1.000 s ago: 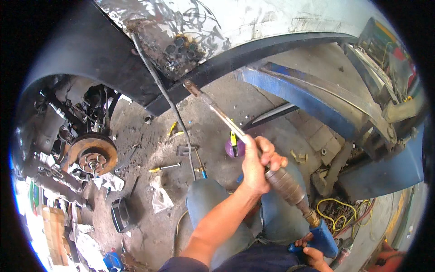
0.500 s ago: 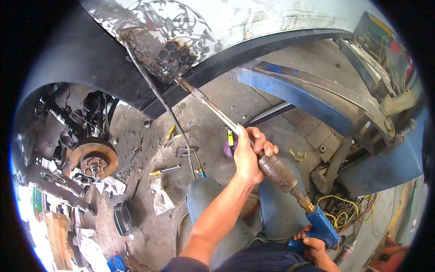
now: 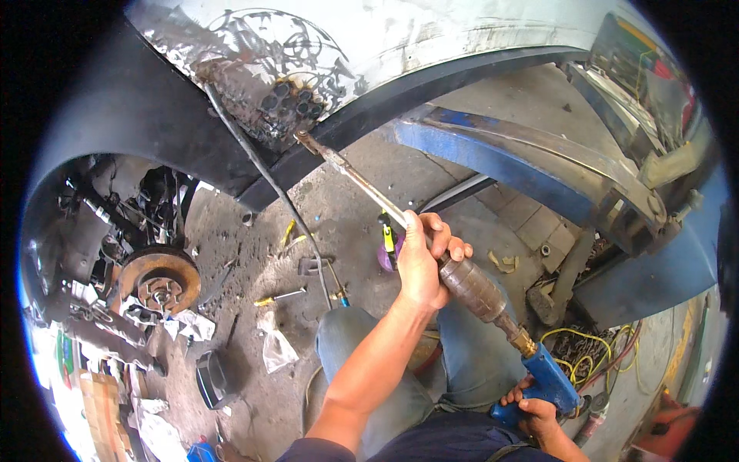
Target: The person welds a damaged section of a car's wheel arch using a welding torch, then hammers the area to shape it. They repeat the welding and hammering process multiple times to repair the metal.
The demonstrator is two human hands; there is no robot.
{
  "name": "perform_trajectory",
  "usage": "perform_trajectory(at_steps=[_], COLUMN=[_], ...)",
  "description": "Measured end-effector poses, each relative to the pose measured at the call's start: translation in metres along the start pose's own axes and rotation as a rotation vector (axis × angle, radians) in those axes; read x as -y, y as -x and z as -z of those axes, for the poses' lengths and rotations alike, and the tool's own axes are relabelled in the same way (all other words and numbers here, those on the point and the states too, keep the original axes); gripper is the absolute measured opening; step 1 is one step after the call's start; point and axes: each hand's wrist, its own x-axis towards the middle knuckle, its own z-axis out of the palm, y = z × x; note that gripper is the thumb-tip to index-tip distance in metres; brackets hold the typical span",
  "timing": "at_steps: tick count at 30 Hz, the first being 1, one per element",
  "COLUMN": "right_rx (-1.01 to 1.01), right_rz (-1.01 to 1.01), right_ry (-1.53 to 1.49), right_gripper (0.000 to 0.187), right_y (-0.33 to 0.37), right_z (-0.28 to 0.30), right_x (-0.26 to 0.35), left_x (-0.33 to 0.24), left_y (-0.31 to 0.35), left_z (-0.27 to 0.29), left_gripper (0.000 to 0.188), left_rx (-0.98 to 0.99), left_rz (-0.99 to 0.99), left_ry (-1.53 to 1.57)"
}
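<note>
A slide hammer (image 3: 362, 181) with a long steel rod, a brown cylindrical weight and a blue pistol-style handle slants across the middle. My left hand (image 3: 426, 266) is wrapped round it just ahead of the weight. At the lower right, my right hand (image 3: 531, 404) grips the blue handle. The rod's hooked tip lies by the lower edge of a scuffed white car panel (image 3: 400, 35); whether it touches cannot be made out. Just above the tip, the bare, scorched metal carries a cluster of dark round marks (image 3: 292, 98).
A grey bar (image 3: 265, 171) hangs from the panel toward my knees. A rusty brake disc (image 3: 159, 281) shows in the left wheel arch. Blue lift arms (image 3: 493, 158) stand at right, with yellow hose (image 3: 589, 358) below. A screwdriver (image 3: 279, 297) and plastic bag (image 3: 275, 344) lie on the floor.
The view has shifted slightly, so the panel sits a little further left. Both hands keep the same hold on the slide hammer, whose tip stays near the panel edge.
</note>
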Motion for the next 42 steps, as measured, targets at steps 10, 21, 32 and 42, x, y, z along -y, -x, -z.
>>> perform_trajectory(at_steps=[10,21,32,42], right_rx=[0.001,0.016,-0.014,0.027], right_rz=[0.016,0.032,0.039,0.023], right_ry=[-0.077,-0.129,-0.062,-0.053], right_gripper=[0.043,0.042,0.048,0.056], right_y=[-0.001,-0.007,-0.017,-0.019], right_z=[0.002,0.004,-0.012,-0.01], right_x=[-0.001,0.0,0.008,0.009], left_x=[0.012,0.017,0.006,0.009], left_y=[-0.008,-0.025,-0.035,-0.037], left_z=[0.003,-0.009,-0.014,-0.01], left_gripper=[0.038,0.036,0.035,0.041], left_rx=[0.032,0.085,0.136,0.061], left_rz=[0.065,0.059,0.02,0.019], left_ry=[-0.014,-0.054,-0.018,-0.063])
